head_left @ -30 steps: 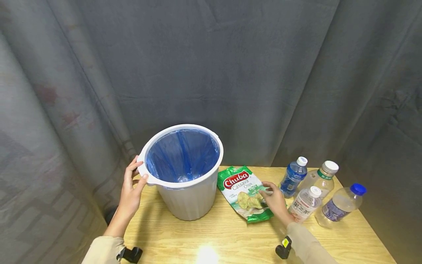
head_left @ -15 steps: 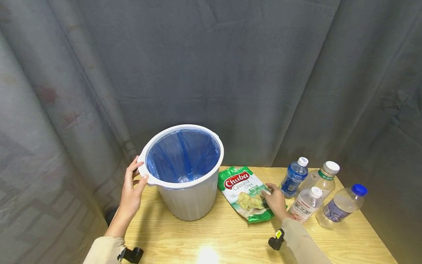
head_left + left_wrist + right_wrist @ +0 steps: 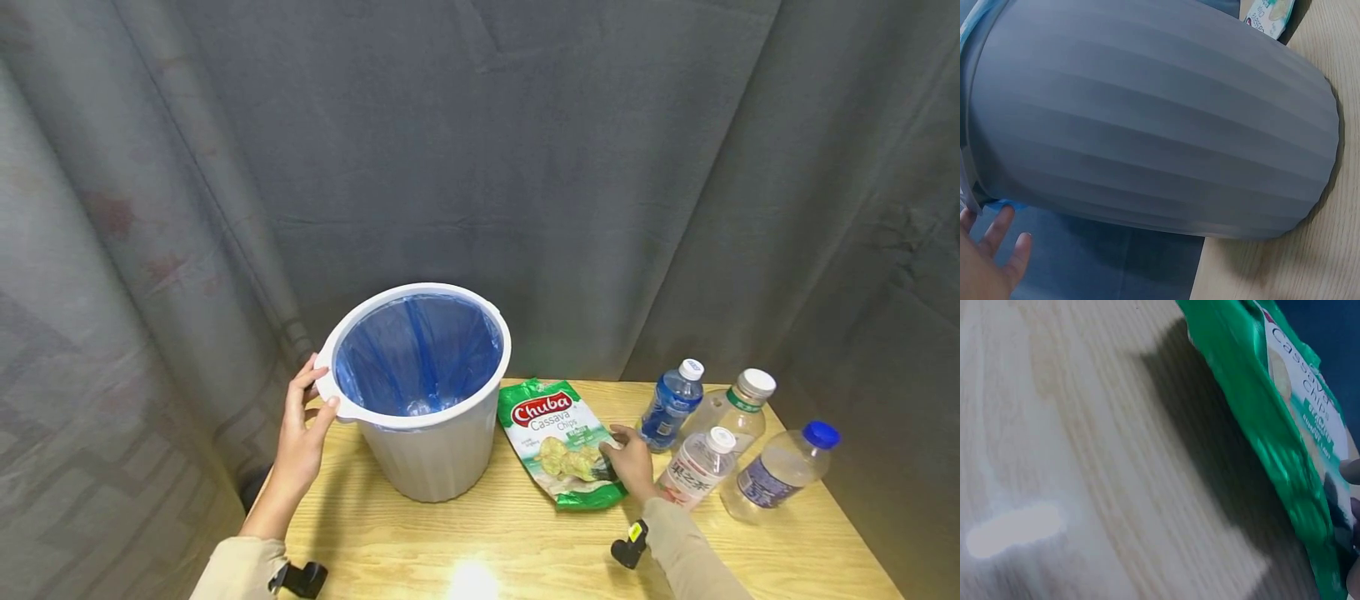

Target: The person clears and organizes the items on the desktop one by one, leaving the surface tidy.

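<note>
Item: green cassava chips bag (image 3: 561,442), flat on the desk (image 3: 480,542), lying between the white bin (image 3: 427,450) and a cluster of bottles.

Right grip (image 3: 628,465): fingers curled onto the bag's near right corner, pinching its edge; the right wrist view shows a fingertip (image 3: 1352,472) against the foil and that edge raised slightly off the wood. Just right of this grip lies a white-capped bottle (image 3: 697,467); beyond it stand a blue-labelled bottle (image 3: 667,406) and a clear bottle with a green band (image 3: 731,404); furthest right lies a blue-capped bottle (image 3: 780,472).

Left grip (image 3: 300,437): thumb and fingers clasped about the bin's rim handle on its left side. The bin stands upright, lined with a blue bag (image 3: 416,354); its mouth opens just right of this grip.

Step in hand, as judged: securing the chips bag for lifting while the bin is steadied.

Next move, as judged: a firmer pinch on the slippery foil, a lift clear of the desk, then a carry leftward and upward over the bin's rim, without brushing the bottle at the wrist.
</note>
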